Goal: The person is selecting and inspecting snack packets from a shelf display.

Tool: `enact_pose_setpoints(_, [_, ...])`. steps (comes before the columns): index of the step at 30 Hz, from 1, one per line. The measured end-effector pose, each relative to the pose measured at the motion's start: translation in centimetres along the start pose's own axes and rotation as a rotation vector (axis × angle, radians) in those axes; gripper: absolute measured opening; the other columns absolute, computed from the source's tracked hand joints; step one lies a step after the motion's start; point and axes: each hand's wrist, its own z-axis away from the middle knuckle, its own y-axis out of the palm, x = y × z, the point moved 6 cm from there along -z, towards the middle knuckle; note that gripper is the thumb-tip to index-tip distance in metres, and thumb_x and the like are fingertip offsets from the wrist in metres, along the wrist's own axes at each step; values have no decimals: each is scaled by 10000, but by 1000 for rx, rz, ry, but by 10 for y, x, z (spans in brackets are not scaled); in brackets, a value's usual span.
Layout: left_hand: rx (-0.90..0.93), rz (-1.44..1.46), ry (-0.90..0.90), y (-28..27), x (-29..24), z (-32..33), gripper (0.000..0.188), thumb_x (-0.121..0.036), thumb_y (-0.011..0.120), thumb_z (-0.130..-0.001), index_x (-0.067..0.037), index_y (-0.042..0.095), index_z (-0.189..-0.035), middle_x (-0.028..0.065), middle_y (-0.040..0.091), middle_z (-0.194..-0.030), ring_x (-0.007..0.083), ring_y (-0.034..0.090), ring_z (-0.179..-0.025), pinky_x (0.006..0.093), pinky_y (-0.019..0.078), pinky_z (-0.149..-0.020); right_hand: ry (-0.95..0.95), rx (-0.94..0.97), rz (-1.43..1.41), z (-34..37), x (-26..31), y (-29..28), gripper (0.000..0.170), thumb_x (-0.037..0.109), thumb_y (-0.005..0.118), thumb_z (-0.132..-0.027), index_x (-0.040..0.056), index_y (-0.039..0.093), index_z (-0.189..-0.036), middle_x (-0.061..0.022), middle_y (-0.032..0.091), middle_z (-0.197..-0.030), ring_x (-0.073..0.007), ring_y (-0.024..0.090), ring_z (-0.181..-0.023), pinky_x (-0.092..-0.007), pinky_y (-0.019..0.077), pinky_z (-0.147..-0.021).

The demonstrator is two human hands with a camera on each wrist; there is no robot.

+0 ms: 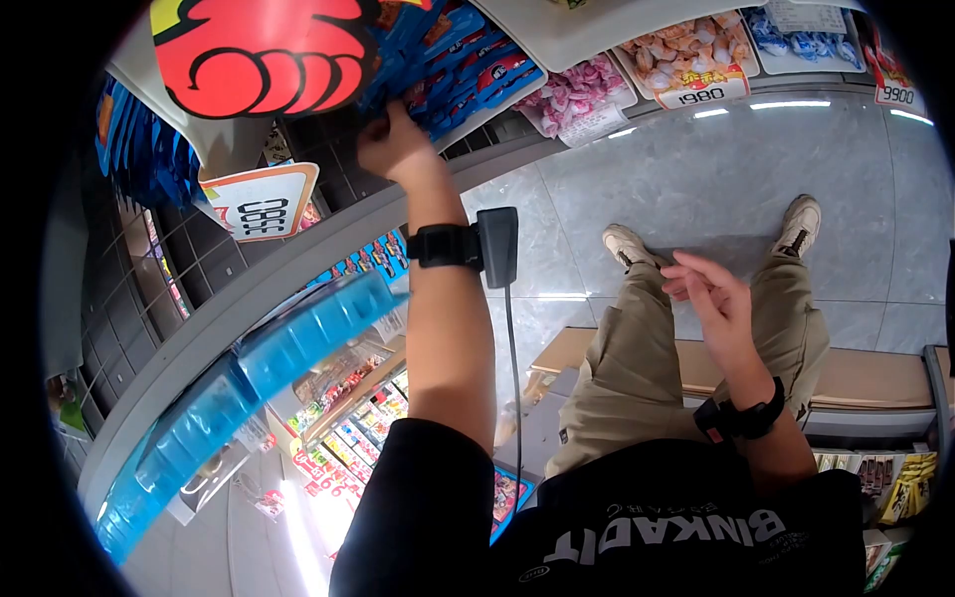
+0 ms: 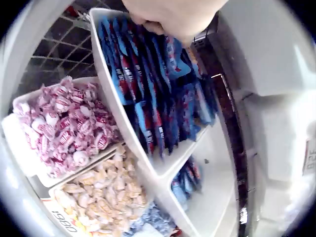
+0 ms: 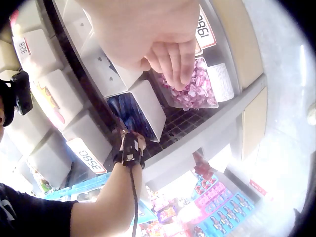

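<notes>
Where the left hand reaches in by one end of the white bin, the step seems to be handling the blue packets, calling for a sure pinch on one edge; whether its curled fingers grasp any, I cannot tell. Long axes run roughly along the bin's long wall, front ends unclear, while the right hand hangs loose and empty.

A dark wire-grid shelf carries a white divided bin of blue packets beside trays of pink- and orange-wrapped sweets.
</notes>
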Motion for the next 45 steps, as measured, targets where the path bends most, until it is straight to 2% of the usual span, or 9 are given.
enact_pose_setpoints(1, [-87,-215,251,-1,-5,-1,229,-136,654,-722,26,496,-688,102,545,-576,118,460,-446,208,355,-384,-1,4,2,0,0,0,233,69,453,-876,-13,534,-1078,-105,611,-931,-130,580,-777,-245,461,-701])
enact_pose_setpoints(5, [-176,-328,295,-3,-14,15,264,-170,662,-736,13,480,-680,100,536,-560,120,455,-467,217,368,-424,-1,5,12,0,0,1,229,64,455,-874,-10,537,-1074,-101,613,-921,-129,581,-776,-242,461,-700])
enact_pose_setpoints(7, [18,217,-86,1,-2,26,243,-174,637,-768,10,483,-730,112,558,-619,127,503,-514,217,404,-475,-3,2,2,1,-1,-1,228,57,454,-872,-11,536,-1074,-101,613,-918,-127,580,-773,-240,461,-697])
enact_pose_setpoints(10, [119,491,-218,3,-4,41,197,-133,601,-797,14,472,-808,130,579,-708,138,542,-535,220,428,-480,2,-3,-2,1,-3,-3,226,53,453,-872,-13,537,-1070,-102,613,-915,-124,578,-770,-238,459,-696])
enact_pose_setpoints(24, [188,311,-221,8,-22,62,130,-68,584,-803,-11,467,-813,82,554,-636,83,460,-452,177,359,-399,-10,-39,-122,1,-6,-19,205,35,458,-863,-23,539,-1043,-99,611,-874,-135,587,-756,-244,470,-694])
enact_pose_setpoints(29, [441,168,244,36,-94,122,151,-42,639,-756,-15,491,-741,22,500,-530,51,438,-425,166,320,-408,-14,-78,-177,2,-2,-37,202,39,463,-863,-36,533,-1037,-103,612,-860,-140,592,-759,-245,471,-694])
enact_pose_setpoints(33, [723,10,465,112,-128,129,237,-27,635,-722,24,523,-924,124,566,-893,158,571,-776,252,461,-656,-18,-116,-181,5,3,-53,201,44,463,-863,-47,534,-1027,-104,614,-856,-139,589,-760,-244,469,-698])
enact_pose_setpoints(38, [540,-377,1077,181,-172,121,409,-139,691,-665,5,541,-1017,146,555,-896,263,561,-833,324,460,-705,-38,-146,-177,13,14,-73,199,43,454,-865,-51,536,-1020,-106,614,-855,-139,588,-754,-245,470,-697])
enact_pose_setpoints(45, [610,-485,976,214,-168,103,199,-92,620,-712,11,604,-882,176,540,-877,328,548,-771,377,445,-706,-28,-194,-208,20,20,-95,202,58,452,-869,-43,539,-1021,-111,617,-874,-137,590,-754,-244,474,-715])
